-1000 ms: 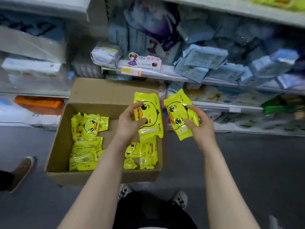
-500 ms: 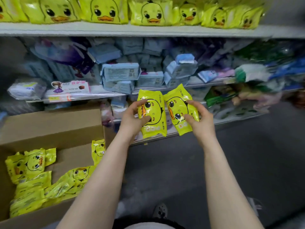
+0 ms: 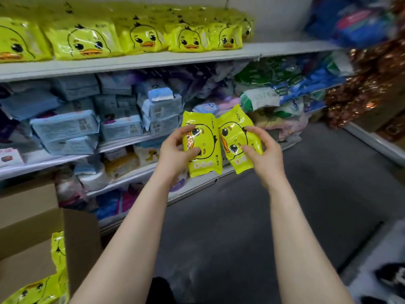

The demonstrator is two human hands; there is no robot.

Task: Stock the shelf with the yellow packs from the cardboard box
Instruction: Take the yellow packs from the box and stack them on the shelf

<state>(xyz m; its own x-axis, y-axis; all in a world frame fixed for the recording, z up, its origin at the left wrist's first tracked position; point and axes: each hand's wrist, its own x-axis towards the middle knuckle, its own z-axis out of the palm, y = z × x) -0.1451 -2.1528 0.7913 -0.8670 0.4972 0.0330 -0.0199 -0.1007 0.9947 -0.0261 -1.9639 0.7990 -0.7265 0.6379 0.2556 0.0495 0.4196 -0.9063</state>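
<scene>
The yellow packs (image 3: 207,139) in play were two, held upright side by side and touching along their long edges, in mid-air in front of the middle shelves and below the top shelf (image 3: 153,61). The left hand (image 3: 175,156) gripped the left pack (image 3: 205,160), its fingers (image 3: 186,131) curled over the upper part and the thumb pressed on the duck print. The right hand (image 3: 266,157) clasped the right pack (image 3: 235,137) the same way. The glossy film looked crinkly and appeared to give under the thumbs — soft, light pouches, probably slippery, hardly fragile. A hold across the plump middle seemed safer than one on the thin sealed ends. A row of stocked packs (image 3: 140,37) stood along the top shelf's front edge, with bare shelf toward its right end — a likely spot. Spare packs (image 3: 41,289) lay in the cardboard box (image 3: 30,227) at lower left.
</scene>
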